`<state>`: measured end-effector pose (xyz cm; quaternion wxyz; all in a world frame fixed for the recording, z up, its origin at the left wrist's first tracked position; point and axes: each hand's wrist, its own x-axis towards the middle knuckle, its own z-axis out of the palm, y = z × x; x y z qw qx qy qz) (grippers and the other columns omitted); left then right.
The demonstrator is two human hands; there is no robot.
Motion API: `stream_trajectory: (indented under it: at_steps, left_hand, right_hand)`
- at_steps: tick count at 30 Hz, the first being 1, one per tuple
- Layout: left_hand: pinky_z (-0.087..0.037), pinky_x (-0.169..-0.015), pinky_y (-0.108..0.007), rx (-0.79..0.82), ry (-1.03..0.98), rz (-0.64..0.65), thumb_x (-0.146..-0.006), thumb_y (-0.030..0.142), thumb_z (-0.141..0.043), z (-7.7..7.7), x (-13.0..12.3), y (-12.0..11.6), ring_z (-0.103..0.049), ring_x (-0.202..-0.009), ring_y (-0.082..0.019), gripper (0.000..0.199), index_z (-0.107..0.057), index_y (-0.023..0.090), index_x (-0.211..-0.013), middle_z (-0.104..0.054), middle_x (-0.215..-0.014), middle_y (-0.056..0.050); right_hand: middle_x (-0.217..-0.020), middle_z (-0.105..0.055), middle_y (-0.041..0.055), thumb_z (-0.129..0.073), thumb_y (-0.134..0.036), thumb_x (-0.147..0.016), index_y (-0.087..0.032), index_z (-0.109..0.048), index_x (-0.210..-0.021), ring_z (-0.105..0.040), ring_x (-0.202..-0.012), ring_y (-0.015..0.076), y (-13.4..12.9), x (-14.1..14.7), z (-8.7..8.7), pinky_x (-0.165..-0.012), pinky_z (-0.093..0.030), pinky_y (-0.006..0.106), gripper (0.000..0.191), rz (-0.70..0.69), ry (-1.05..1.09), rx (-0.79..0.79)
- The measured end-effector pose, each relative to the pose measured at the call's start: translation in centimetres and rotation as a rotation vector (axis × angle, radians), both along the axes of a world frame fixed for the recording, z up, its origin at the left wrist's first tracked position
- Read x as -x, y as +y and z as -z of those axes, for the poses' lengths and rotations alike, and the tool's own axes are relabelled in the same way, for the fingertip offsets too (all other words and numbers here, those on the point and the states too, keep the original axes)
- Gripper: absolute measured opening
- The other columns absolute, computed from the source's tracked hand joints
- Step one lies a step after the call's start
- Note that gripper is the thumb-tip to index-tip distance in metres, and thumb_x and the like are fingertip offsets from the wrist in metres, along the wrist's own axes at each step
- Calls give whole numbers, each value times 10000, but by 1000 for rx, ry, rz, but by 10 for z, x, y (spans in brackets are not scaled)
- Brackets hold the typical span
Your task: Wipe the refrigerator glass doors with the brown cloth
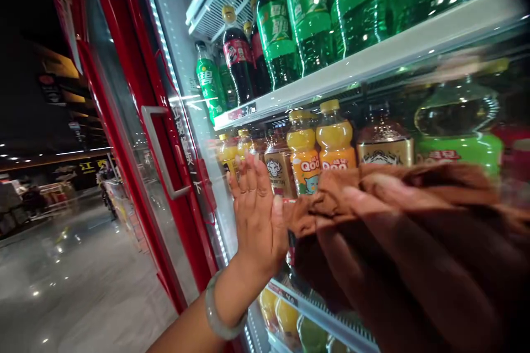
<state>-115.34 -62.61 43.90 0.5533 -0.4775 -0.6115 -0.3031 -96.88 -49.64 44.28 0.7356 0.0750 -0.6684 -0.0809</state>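
My left hand (257, 219), with a pale bangle (226, 309) on its wrist, is raised flat in front of the middle shelf of a drinks fridge. Its fingers are straight and hold nothing; whether the palm touches glass I cannot tell. Close to the camera at right, my right hand (397, 242) grips a crumpled brown cloth (430, 187), with its lower part in shadow. Beyond both hands stand orange-labelled Qoo juice bottles (336, 138) and a gold-labelled bottle (278, 162). The cloth covers the lower part of several bottles.
A red door frame (136, 66) with a metal handle (159, 154) rises on the left. Large green bottles (308, 16) and a cola bottle (238, 55) fill the upper shelf. Yellow drinks (285, 314) stand below. A shiny floor (74, 287) stretches away at left.
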Motion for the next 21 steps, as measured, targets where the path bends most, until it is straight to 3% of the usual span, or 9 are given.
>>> stream_trajectory:
  at_steps: [2, 4, 8, 10, 13, 15, 17, 19, 21]
  left_hand:
    - [31, -1361, -469, -16, 14, 3, -1093, 292, -285, 1, 1, 2, -49, -1650, -216, 659, 1, 312, -1686, -44, -1785, 25]
    - [23, -1360, -481, -21, 21, 0, -1092, 272, -272, 2, 1, 3, -50, -1651, -217, 658, 10, 298, -1687, -54, -1785, 5]
    - [10, -1356, -512, -17, 24, 4, -1076, 242, -313, 2, 0, 4, -44, -1651, -231, 702, 31, 260, -1688, -53, -1783, -41]
    - [11, -1352, -536, -23, 13, 16, -1069, 232, -341, 2, -3, 4, -62, -1649, -238, 732, 54, 268, -1685, -71, -1780, -49]
    - [10, -1343, -569, -7, -5, 65, -1054, 218, -385, 0, -10, 6, -84, -1645, -258, 789, 94, 276, -1679, -82, -1773, -65]
    - [-14, -1342, -576, 41, 22, 124, -1040, 190, -407, -3, -19, 11, -96, -1641, -256, 824, 110, 281, -1676, -112, -1767, -70]
    - [-27, -1345, -562, 103, 68, 177, -1022, 150, -411, -8, -31, 17, -113, -1638, -240, 849, 122, 272, -1673, -149, -1760, -68]
    - [7, -1338, -572, 137, 64, 193, -1000, 125, -415, -14, -44, 23, -122, -1637, -236, 859, 101, 243, -1676, -161, -1756, -71]
    - [54, -1321, -604, 138, 4, 181, -976, 120, -426, -19, -54, 26, -109, -1641, -250, 850, 34, 207, -1685, -153, -1755, -80]
  right_hand:
    - [-1204, -773, -53, -734, -377, -879, -412, -727, -1161, -714, -1158, 296, -7, -2, 12, -1074, -557, 520, 284, 117, -68, -69]
    - [-1376, -699, 1, -669, -324, -943, -340, -691, -1257, -634, -1301, 331, -8, -6, 8, -1164, -479, 588, 315, 242, -122, -124]
    - [-1465, -612, 70, -659, -359, -972, -301, -646, -1328, -559, -1368, 409, -3, -14, -39, -1135, -470, 685, 361, 350, -60, -33]
    - [-1411, -627, 96, -704, -400, -946, -296, -649, -1301, -566, -1349, 410, -7, -14, -48, -1107, -494, 679, 374, 383, -5, -4]
    - [-1411, -623, 71, -728, -277, -928, -321, -651, -1229, -548, -1370, 334, -17, -11, -20, -1108, -527, 586, 314, 405, 9, -62]
    - [-1393, -641, 70, -672, -193, -947, -302, -641, -1221, -540, -1372, 301, -20, -14, 7, -1107, -529, 569, 297, 455, -95, -147]
    - [-1385, -648, 62, -628, -190, -966, -296, -642, -1216, -535, -1364, 284, -21, -23, 18, -1133, -504, 573, 272, 508, -201, -212]
    - [-1386, -642, 59, -625, -215, -968, -302, -643, -1228, -536, -1353, 277, -21, -34, 5, -1144, -494, 556, 275, 552, -244, -189]
    - [-1383, -629, 80, -658, -228, -941, -291, -644, -1252, -544, -1334, 284, -22, -41, -20, -1137, -502, 532, 317, 570, -214, -86]
